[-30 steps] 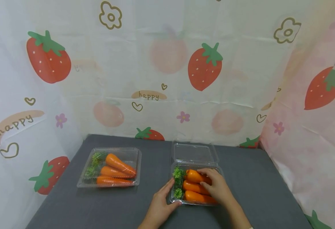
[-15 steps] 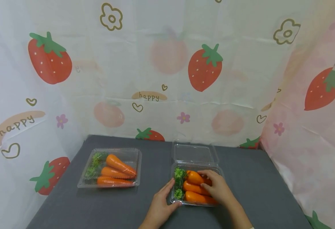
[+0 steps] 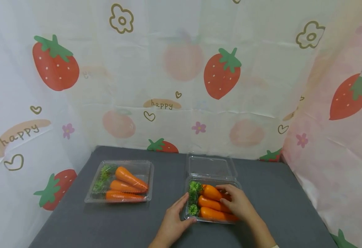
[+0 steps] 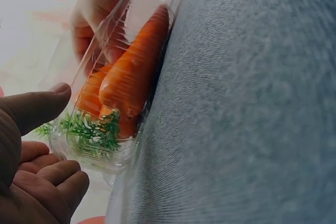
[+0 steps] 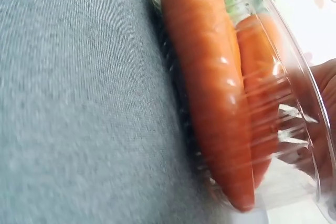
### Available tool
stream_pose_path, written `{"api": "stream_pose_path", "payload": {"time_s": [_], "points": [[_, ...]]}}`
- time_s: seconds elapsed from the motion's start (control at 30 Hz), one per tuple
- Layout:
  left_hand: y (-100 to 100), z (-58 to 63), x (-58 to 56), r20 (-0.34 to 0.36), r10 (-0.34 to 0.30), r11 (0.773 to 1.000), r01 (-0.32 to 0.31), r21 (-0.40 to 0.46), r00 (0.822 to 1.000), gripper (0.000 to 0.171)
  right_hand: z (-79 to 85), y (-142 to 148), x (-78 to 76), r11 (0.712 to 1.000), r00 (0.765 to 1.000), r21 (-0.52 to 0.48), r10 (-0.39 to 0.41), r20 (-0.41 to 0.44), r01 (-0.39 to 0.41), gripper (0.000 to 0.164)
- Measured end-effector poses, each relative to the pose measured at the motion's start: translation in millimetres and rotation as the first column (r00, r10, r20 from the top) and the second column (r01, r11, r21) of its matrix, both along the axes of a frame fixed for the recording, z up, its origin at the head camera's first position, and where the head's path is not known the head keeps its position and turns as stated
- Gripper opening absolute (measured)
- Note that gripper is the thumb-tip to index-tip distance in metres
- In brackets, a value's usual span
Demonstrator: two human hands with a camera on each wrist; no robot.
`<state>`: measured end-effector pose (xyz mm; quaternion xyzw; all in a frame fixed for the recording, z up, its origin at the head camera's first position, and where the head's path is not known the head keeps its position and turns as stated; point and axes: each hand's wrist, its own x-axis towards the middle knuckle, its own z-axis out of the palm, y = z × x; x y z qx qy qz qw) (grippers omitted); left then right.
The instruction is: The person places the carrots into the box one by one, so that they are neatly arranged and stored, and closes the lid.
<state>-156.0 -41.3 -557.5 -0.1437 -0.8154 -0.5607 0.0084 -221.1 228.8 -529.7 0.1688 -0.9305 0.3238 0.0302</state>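
An opened clear plastic clamshell box [image 3: 212, 221] lies right of centre on the table, holding three carrots with green leafy tops [image 3: 195, 188] at its left end. At its left side my left hand [image 3: 172, 223] rests with fingers extended along the wall and thumb by the near corner. My right hand [image 3: 239, 204] reaches into the box from the right. Its fingers and thumb curve about the far carrot [image 3: 211, 192], covering that carrot's right end. Two carrots, the middle one [image 3: 212, 203] and the near one [image 3: 215, 214], lie beside it. Through the clear wall, the right wrist view shows a carrot [image 5: 210, 77] close up.
A second clear box [image 3: 89, 199], its lid down over three carrots [image 3: 125, 196] with green tops, sits on the left of the grey cloth-covered table [image 3: 122, 227]. The opened box's clear lid [image 3: 212, 166] lies behind it. A strawberry-print curtain [image 3: 174, 113] stands behind the table.
My right hand has shifted slightly right, and its thumb has slid a little along the carrots. The left hand stays at the box's side. Otherwise the view has only drifted slightly.
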Motion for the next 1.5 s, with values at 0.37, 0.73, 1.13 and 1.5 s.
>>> {"api": "stream_pose_path", "payload": {"time_s": [0.37, 0.73, 1.13, 1.5], "points": [[-5.8, 4.0, -3.1, -0.049, -0.011, 1.0, 0.01, -0.02, 0.999, 0.081, 10.6, 16.2, 3.9, 1.0, 1.0, -0.027, 0.006, -0.031, -0.007, 0.042], [-18.4, 10.8, -13.9, -0.083, -0.07, 0.994, 0.063, -0.094, 0.994, 0.069, 15.1, 39.3, 1.7, 0.999, 0.987, -0.022, -0.029, -0.16, 0.026, 0.044], [-38.5, 42.7, -39.9, 0.024, -0.134, 0.975, 0.136, -0.176, 0.991, 0.059, 17.0, 57.4, -9.6, 0.998, 0.971, -0.01, -0.058, -0.234, 0.057, 0.044], [-39.4, 55.0, -72.2, 0.037, -0.044, 0.985, 0.05, -0.165, 0.998, 0.058, 20.8, 69.4, -21.5, 0.994, 0.983, -0.047, -0.105, -0.154, 0.099, 0.044]]}}
